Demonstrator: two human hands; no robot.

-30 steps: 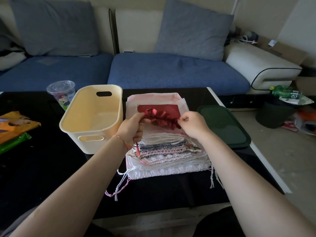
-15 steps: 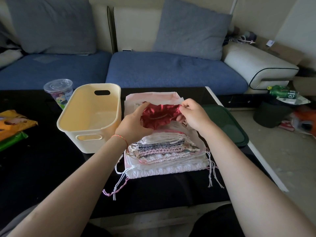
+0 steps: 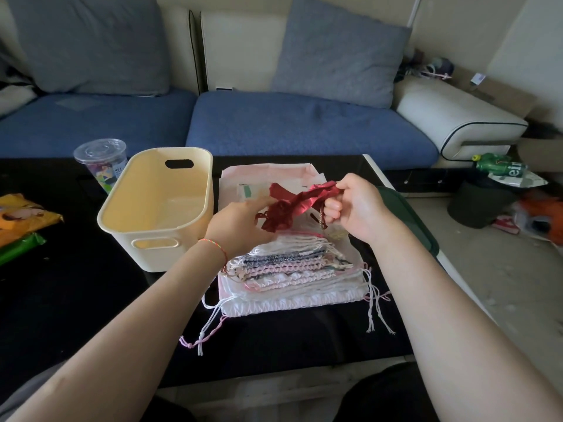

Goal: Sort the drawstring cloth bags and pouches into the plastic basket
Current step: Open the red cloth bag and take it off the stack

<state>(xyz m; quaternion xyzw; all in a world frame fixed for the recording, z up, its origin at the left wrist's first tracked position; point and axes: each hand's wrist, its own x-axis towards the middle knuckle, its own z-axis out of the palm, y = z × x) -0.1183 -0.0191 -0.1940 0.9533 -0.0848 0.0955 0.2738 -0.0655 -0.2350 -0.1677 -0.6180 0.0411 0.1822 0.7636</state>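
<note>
A small dark red pouch hangs crumpled between my hands above the pile. My right hand pinches its upper right end and also holds a twisted cord. My left hand holds its bunched lower left end. Below lies a stack of white, pink and patterned drawstring bags, cords trailing over the black table. The cream plastic basket stands just left of the stack, with nothing visible inside.
A clear lidded cup stands behind the basket. Orange and green packets lie at the far left. A dark green lid rests at the table's right edge. A blue sofa runs behind the table.
The red pouch has been lifted off the stack and stretched out between my hands. My right hand rose and moved right; my left hand shifted lower left.
</note>
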